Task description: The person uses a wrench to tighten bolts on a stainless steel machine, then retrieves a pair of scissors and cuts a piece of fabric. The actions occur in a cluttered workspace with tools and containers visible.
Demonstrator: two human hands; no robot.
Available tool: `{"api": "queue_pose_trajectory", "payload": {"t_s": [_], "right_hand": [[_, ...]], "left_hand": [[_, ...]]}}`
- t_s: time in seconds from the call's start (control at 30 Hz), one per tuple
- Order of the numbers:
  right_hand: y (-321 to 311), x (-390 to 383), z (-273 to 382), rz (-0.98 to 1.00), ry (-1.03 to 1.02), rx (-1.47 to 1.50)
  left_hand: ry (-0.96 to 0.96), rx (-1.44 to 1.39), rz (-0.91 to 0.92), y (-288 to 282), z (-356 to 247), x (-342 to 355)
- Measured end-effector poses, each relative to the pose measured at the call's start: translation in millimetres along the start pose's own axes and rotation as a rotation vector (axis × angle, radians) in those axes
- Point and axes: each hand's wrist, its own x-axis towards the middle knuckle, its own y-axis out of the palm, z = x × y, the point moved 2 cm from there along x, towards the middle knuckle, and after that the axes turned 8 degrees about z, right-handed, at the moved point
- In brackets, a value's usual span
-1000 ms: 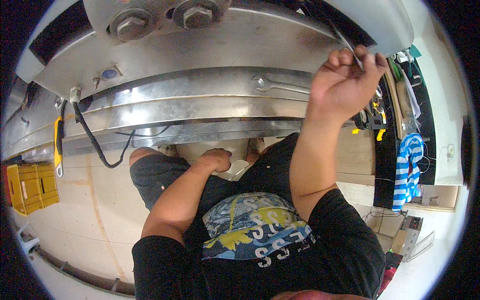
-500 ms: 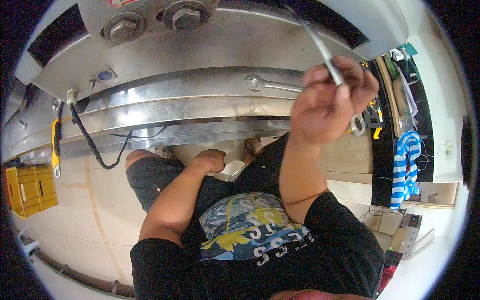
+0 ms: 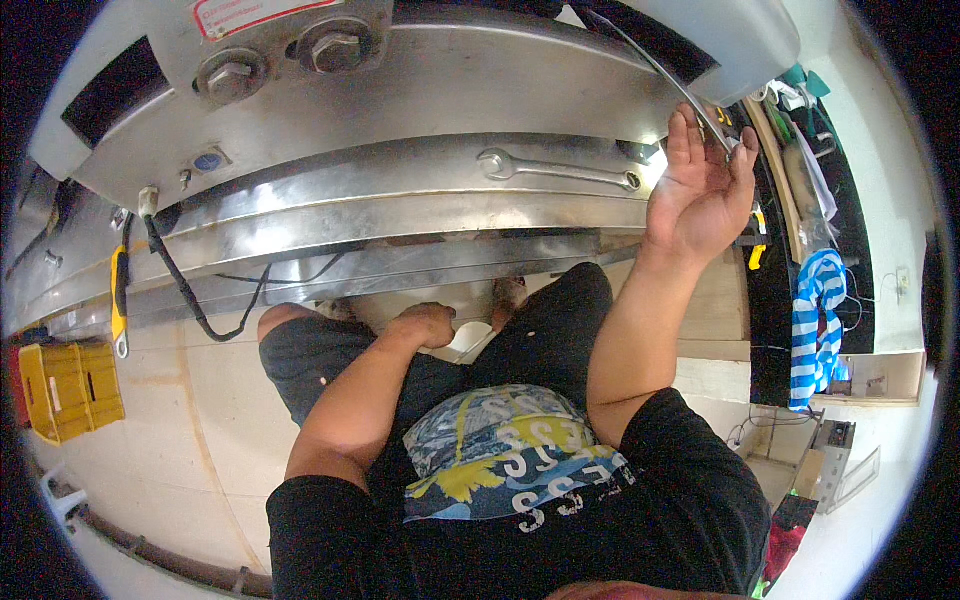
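My right hand [image 3: 702, 195] is raised at the right end of the steel machine, palm up with long fingers. Between its thumb and fingers is the near end of a slim metal wrench [image 3: 660, 72], seen almost edge-on. The wrench's far end reaches up beside a dark slot in the machine. A second combination wrench [image 3: 560, 171] lies on the steel ledge [image 3: 400, 185], its ring end toward my right hand. My left hand [image 3: 425, 325] is low between my knees, fingers curled; what it holds, if anything, is hidden. Beside it shows a white object [image 3: 470, 342].
Two large hex bolts [image 3: 335, 50] sit on the machine's upper face. A yellow-handled tool [image 3: 120, 300] and a black cable [image 3: 185, 285] hang at left. A yellow crate [image 3: 75, 390] stands on the floor. Right, a black bench [image 3: 770, 350] carries a blue-striped cloth [image 3: 815, 330].
My right hand has moved right and turned palm up, its fingers straightening around the wrench. The second wrench on the ledge is now fully uncovered. My left hand stays in place.
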Motion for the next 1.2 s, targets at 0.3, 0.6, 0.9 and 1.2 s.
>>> {"api": "queue_pose_trajectory", "payload": {"t_s": [0.3,0.6,0.9,1.2], "right_hand": [[5,7,-15,-0.058,-0.056,-0.058],[8,6,-19,-0.080,-0.112,-0.049],[16,17,-32,0.001,-0.070,-0.081],[128,-19,-61,0.557,-0.583,-1.301]], "left_hand": [[-0.011,-0.003,0.001,4,3,1],[-0.015,-0.002,-0.007,-5,-4,-11],[0.012,0.001,-0.039,3,3,1],[0.002,0.030,-0.014,9,7,12]]}}
